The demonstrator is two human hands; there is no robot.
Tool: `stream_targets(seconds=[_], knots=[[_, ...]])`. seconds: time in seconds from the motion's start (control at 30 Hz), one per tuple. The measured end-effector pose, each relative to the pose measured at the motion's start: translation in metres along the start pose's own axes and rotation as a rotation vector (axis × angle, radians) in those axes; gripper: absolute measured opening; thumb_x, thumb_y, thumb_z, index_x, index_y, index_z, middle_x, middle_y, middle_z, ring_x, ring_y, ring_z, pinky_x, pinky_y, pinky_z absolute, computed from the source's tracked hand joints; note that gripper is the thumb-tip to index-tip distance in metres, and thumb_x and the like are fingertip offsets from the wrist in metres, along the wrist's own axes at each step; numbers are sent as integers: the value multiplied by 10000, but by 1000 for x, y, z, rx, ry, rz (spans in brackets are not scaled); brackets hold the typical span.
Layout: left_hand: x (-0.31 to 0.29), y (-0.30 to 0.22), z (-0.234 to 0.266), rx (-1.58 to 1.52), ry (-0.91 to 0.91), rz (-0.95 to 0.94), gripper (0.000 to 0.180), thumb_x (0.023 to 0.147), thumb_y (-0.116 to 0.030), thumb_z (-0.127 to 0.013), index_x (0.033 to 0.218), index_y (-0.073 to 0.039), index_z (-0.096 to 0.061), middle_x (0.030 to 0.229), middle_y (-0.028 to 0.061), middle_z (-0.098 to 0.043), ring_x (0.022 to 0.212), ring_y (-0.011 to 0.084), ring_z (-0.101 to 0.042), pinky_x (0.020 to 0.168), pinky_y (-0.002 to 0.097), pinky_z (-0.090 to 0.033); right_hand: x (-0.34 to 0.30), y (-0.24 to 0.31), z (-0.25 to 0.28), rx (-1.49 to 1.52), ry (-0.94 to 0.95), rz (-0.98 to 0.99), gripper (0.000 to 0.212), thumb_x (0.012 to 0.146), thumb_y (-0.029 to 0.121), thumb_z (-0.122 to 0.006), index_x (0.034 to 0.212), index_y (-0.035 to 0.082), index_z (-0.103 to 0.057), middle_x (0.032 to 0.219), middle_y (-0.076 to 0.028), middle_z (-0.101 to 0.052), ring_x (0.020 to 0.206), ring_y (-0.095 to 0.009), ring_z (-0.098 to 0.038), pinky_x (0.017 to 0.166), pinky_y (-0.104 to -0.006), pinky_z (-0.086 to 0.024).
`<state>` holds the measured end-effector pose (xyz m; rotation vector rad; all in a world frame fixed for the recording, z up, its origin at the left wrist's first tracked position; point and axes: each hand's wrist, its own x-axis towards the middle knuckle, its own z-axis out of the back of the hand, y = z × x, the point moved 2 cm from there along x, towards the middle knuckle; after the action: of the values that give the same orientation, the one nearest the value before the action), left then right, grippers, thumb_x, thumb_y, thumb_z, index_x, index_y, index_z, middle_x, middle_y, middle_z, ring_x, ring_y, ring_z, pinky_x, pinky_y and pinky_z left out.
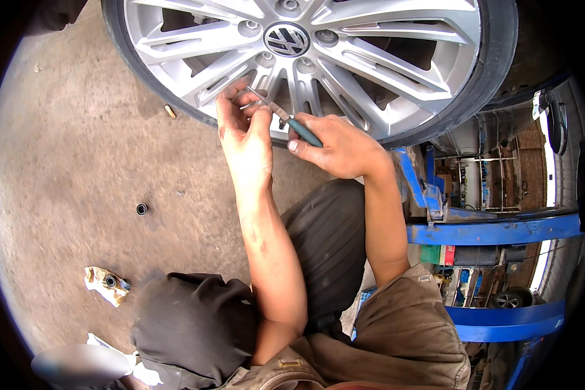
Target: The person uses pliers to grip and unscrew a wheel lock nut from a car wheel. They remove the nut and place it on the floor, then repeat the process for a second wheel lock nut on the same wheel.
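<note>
A pair of pliers with a blue-green handle [305,132] sits in my right hand [344,148], the fingers closed round the grip. From its grey jaws [278,111] a thin metal piece [256,94] points up and left toward the fingertips of my left hand [248,133]. Those left fingers are bent, with the thumb close beside the jaws; what they pinch is too small to make out. Both hands are just in front of the lower rim of a silver multi-spoke alloy wheel [364,65] with a black tyre [500,58].
A dark socket [142,209] lies on the concrete floor [65,162] at left, with a small brass-coloured piece [169,111] nearer the tyre. Crumpled packaging [107,286] holds a dark round part. Blue lift beams [500,230] and loaded shelving stand at right. My bent knees are below.
</note>
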<state>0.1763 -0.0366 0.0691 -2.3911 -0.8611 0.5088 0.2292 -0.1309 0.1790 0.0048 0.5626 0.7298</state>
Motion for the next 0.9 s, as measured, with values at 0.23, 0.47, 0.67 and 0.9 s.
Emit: stream_targets(seconds=[0.23, 0.47, 0.67, 0.9], knots=[[-1, 2, 0, -16, -34, 26, 444, 834, -55, -599, 1273, -43, -532, 1029, 46, -551, 943, 138, -558, 865, 305, -456, 3, -3, -2, -1, 0, -32, 371, 914, 362, -563, 1000, 1, -552, 820, -233, -643, 872, -432, -615, 776, -494, -453], [-4, 2, -15, -79, -61, -3, 459, 851, -50, -661, 1275, -32, -489, 974, 40, -604, 918, 135, -574, 849, 294, -460, -6, -19, 9, 255, -166, -16, 302, 901, 302, -631, 986, 21, -564, 796, -148, -631, 697, -272, -614, 691, -367, -472], [-18, 6, -45, 14, 77, 79, 296, 907, -75, -617, 1178, -4, -522, 948, 52, -601, 849, 112, -557, 764, 263, -470, -15, -11, 11, 936, -239, -63, 350, 935, 400, -579, 1083, 85, -612, 957, -11, -630, 850, -100, -548, 711, -255, -439], [-21, 3, -44, -4, 64, 83, 203, 942, -115, -564, 1103, 8, -569, 929, 63, -595, 801, 112, -566, 682, 263, -497, -3, -17, -1, 1237, -67, 43, 377, 958, 375, -553, 1164, 65, -610, 1085, -46, -624, 926, -138, -599, 769, -293, -492]])
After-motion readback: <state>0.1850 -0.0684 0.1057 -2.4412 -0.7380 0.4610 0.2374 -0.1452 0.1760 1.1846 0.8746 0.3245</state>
